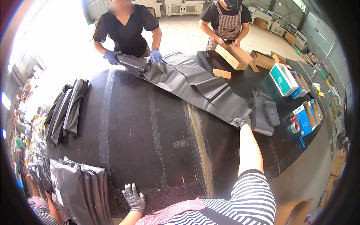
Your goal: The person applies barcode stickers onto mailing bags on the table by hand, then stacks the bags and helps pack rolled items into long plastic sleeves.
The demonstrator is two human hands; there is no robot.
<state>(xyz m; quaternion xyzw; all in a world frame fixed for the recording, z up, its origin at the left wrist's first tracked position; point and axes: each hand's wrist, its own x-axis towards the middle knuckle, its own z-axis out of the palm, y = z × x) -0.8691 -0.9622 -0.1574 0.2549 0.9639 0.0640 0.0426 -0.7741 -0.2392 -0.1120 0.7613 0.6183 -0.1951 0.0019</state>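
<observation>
Head view: the right hand [243,121], gloved in grey, reaches far across the wide black surface [150,131], its fingers closed on the near end of a long dark grey plastic sheet [198,86]. From those fingers the sheet runs away to a co-worker's blue-gloved hands [154,56]. The left hand [134,198], fingers spread flat, rests on the near edge.

Bench [150,123] black w/ a tan streak. Plastic sheet [198,88] dark grey. Gloves grey on both hands; sleeves b/w striped. Boxes [236,56] brown cardboard.
</observation>
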